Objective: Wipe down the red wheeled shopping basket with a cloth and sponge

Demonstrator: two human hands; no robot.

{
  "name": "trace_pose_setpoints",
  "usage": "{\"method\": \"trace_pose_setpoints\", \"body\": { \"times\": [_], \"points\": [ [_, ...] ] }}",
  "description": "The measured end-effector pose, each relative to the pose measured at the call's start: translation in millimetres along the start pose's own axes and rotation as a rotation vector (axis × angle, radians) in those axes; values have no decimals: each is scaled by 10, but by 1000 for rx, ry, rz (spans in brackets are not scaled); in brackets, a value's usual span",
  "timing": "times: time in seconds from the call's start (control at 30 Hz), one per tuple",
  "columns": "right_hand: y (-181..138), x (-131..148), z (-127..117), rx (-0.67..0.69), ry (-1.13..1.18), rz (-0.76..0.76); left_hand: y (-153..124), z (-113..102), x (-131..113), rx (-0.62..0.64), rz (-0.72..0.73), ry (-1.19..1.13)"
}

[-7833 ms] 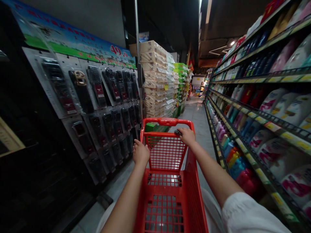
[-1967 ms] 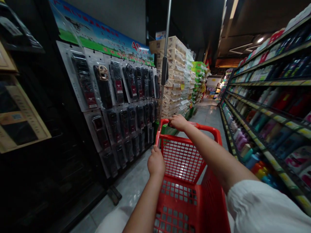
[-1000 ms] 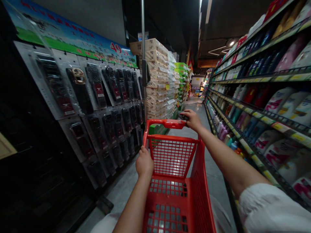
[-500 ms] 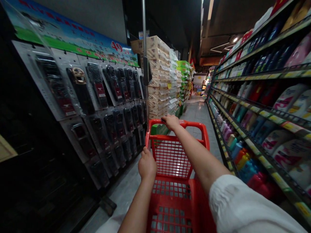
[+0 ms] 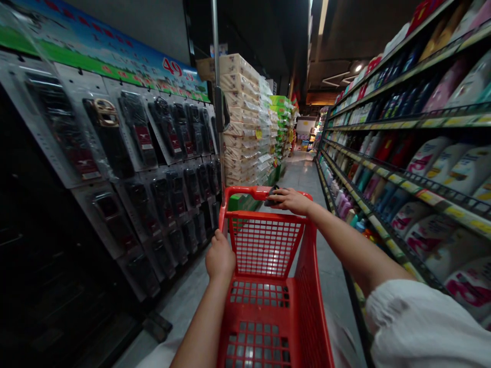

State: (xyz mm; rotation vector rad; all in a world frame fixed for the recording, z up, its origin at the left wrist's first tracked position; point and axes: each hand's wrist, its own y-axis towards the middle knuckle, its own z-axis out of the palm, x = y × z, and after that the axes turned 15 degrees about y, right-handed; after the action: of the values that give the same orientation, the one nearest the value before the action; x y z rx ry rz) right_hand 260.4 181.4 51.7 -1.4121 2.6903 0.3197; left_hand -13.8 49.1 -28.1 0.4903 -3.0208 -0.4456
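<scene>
Head view, hands remote from my desk. I have one red cart in the aisle, standing between a rack of packaged belts on the left and shelves of bottles on the right. Its basket lies nearest me, bare grid floor showing.

Left hand: closed around the cart's left side rim, thumb uppermost. I read this as a firm hold on the cart.

Right hand: palm down at the top bar on the cart's far end, fingers closed over a small dark item. The item sits at the bar, right of its middle; too much is covered for me to tell what it is. The white sleeve on this side ends around the elbow.

Below the bar I note a red mesh panel, tilted. A metal pole rises by the far left corner, with a dark fitting partway up.

Surroundings: the belts hang in rows under a blue and green sign reading 49.9. Beyond them I log stacked wrapped packs, then green packs. Bottles line the right-hand shelves, price labels along the edges. Grey tiled floor runs ahead.
</scene>
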Motion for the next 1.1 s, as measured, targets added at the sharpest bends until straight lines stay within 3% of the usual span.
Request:
{"method": "trace_pose_setpoints", "body": {
  "times": [0.17, 0.3, 0.4, 0.53, 0.7, 0.93, 1.03, 1.1],
  "points": [
    [-422, -255, -158, 82, -21, 134, 13, -16, -12, 3, 5, -8],
    [-533, -377, -238, 119, 2, 296, 27, -58, -25, 28, -5, -15],
    [-567, -331, -243, 65, 35, 396, 34, -91, -35, 47, -17, -15],
    [-658, -146, -221, 5, 55, 531, 32, -104, -39, 49, -2, -23],
    [-798, 148, -217, 67, 100, 488, 12, -117, -28, 44, 13, -4],
    [-970, 887, -98, -5, 92, 618, 0, -154, -23, 54, 11, -19],
    [-1030, 1193, -49, 27, 125, 610, 3, -147, -31, 40, 6, -24],
    [-1053, 1249, -70, 34, 219, 579, 8, -133, -34, 35, 7, -31]
  ]
}}
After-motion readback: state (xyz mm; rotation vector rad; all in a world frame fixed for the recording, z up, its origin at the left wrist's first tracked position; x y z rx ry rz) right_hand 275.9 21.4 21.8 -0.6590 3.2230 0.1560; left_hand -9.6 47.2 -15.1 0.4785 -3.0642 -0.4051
